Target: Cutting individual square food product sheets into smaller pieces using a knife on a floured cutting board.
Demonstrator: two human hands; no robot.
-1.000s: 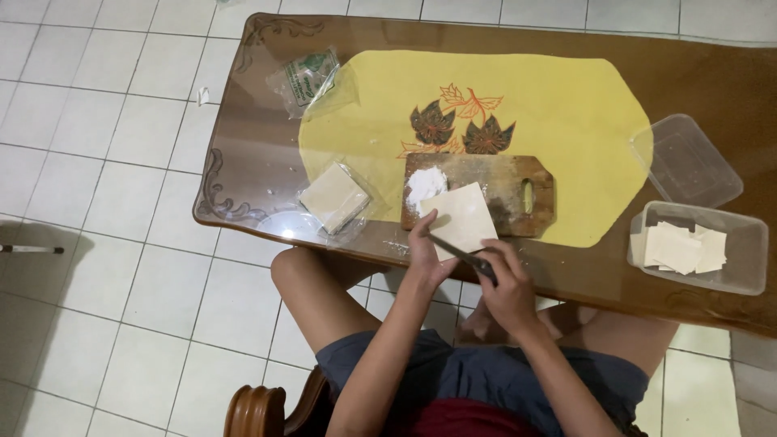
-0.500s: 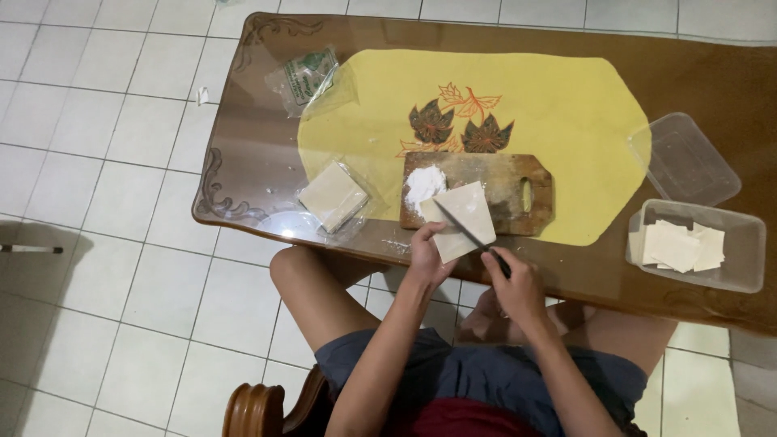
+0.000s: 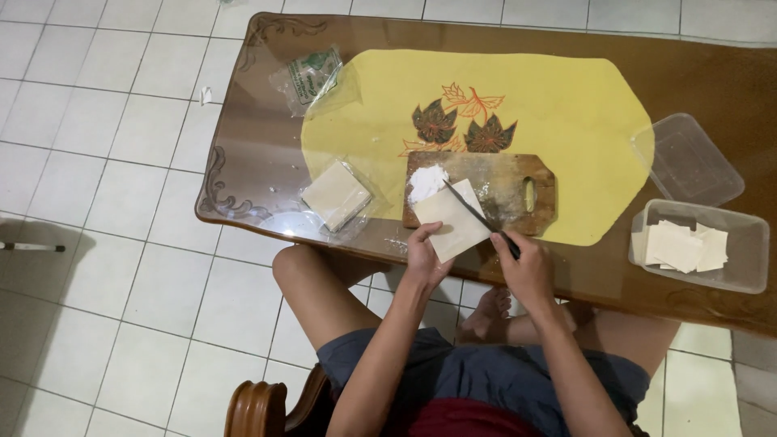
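Observation:
A pale square dough sheet (image 3: pixel 450 218) lies on the wooden cutting board (image 3: pixel 518 174), overhanging its near edge. My left hand (image 3: pixel 424 257) grips the sheet's near left corner. In my right hand (image 3: pixel 528 267) is a black-handled knife (image 3: pixel 477 214), its blade laid diagonally across the sheet's right side. A small heap of white flour (image 3: pixel 425 182) sits on the board's left end.
A wrapped stack of dough sheets (image 3: pixel 336 194) lies left of the board. At the right stand a clear tub with cut sheets (image 3: pixel 698 245) and its lid (image 3: pixel 688 159). An empty plastic wrapper (image 3: pixel 310 74) lies far left. A yellow leaf-print mat (image 3: pixel 566 105) covers the glass-topped table (image 3: pixel 259 162).
The knife has swung from the sheet's near edge to a diagonal across its right side, while my left hand keeps hold of the sheet.

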